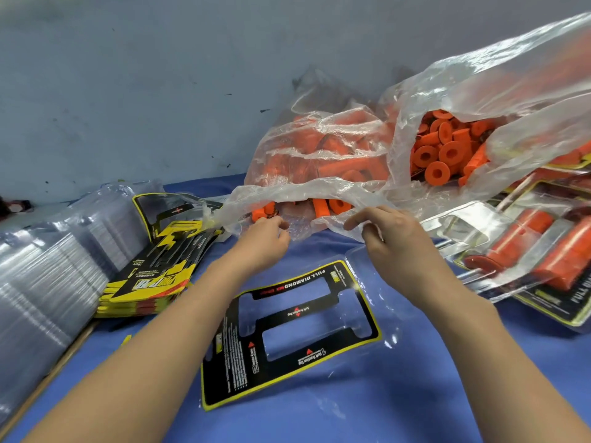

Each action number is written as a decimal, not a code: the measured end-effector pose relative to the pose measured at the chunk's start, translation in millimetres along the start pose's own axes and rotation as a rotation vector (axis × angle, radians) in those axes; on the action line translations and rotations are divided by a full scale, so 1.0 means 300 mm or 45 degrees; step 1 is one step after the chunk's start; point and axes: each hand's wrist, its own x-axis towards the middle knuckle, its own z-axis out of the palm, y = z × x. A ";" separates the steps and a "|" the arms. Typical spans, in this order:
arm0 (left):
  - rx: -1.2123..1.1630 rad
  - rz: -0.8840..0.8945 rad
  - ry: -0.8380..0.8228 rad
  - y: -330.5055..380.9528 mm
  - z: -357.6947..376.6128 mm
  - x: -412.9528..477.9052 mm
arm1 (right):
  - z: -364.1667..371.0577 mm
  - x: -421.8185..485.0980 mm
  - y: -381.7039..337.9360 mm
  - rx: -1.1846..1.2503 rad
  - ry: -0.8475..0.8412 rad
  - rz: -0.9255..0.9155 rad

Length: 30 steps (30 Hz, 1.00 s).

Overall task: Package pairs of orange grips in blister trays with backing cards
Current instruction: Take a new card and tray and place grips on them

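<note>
A clear blister tray with a black and yellow backing card (287, 334) lies flat on the blue table, its two pockets empty. Behind it lie two clear plastic bags of orange grips: one at the centre (319, 155), one at the right (447, 148) with its mouth open. My left hand (265, 239) reaches into the mouth of the centre bag, fingers curled at the plastic edge near a grip (263, 212). My right hand (383, 231) pinches that bag's plastic rim. Whether the left hand holds a grip is hidden.
A stack of backing cards (153, 276) lies at the left, beside stacks of empty clear trays (48, 276). Finished packs with orange grips (527, 251) are piled at the right. A grey wall (160, 75) stands behind the table.
</note>
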 end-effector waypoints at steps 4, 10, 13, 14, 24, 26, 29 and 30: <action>0.142 -0.122 -0.099 -0.025 0.038 0.182 | -0.011 0.034 0.010 0.039 0.007 0.014; 0.188 -0.293 -0.025 -0.090 0.064 0.342 | -0.008 0.051 0.035 0.037 -0.033 0.040; 0.187 -0.276 -0.043 -0.126 0.073 0.389 | -0.005 0.049 0.040 0.042 -0.049 0.032; 0.183 -0.271 -0.029 -0.134 0.077 0.399 | -0.007 0.049 0.043 0.046 -0.050 0.031; 0.226 -0.203 0.228 -0.186 0.071 0.321 | -0.032 0.040 0.024 0.128 0.038 0.024; 0.061 -0.145 0.427 -0.172 0.040 0.268 | -0.022 0.038 0.013 0.117 0.033 0.014; -0.129 -0.153 0.690 -0.131 -0.038 0.163 | 0.005 0.033 -0.010 0.083 -0.005 -0.015; -0.226 -0.166 0.736 -0.112 -0.065 0.124 | 0.015 0.030 -0.019 0.090 -0.006 -0.033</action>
